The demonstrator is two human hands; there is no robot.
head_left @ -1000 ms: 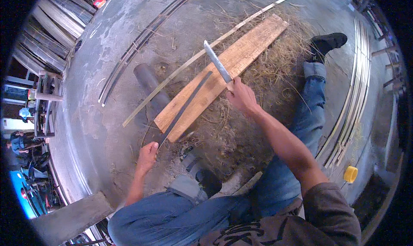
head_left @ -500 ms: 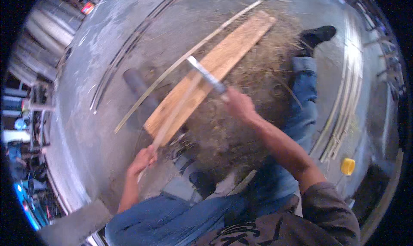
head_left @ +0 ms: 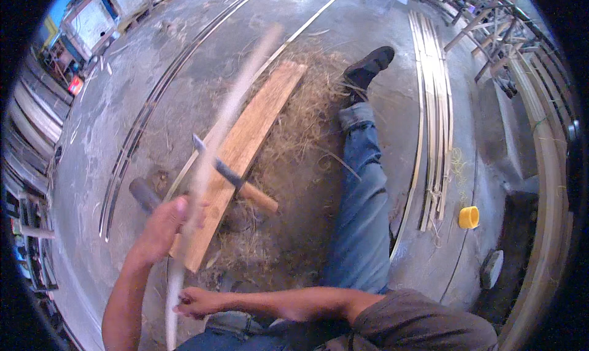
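A long pale bamboo strip [head_left: 216,130], smeared by motion, slants from above the far plank down toward my lap. My left hand [head_left: 161,231] is closed round it near the plank's near end. Lower down, the curled fingers of my right hand [head_left: 201,303] grip the same strip beside my lap. Under the strip, a wooden plank [head_left: 261,121] runs away from me. Across this plank lies a knife [head_left: 230,173] with a dark blade; its wooden handle [head_left: 259,197] sticks out to the right, with no hand on it.
Fibrous shavings [head_left: 307,124] cover the floor right of the plank, beside my outstretched leg [head_left: 362,191]. A dark cylinder [head_left: 145,194] lies left of the plank. Bundled strips [head_left: 434,118] and a yellow ring [head_left: 469,217] are at right; dark strips [head_left: 153,102] lie at left.
My right hand has let go of the knife, which now rests on the plank, and has moved to the strip near my lap. My left hand has lifted the strip. The view has turned.
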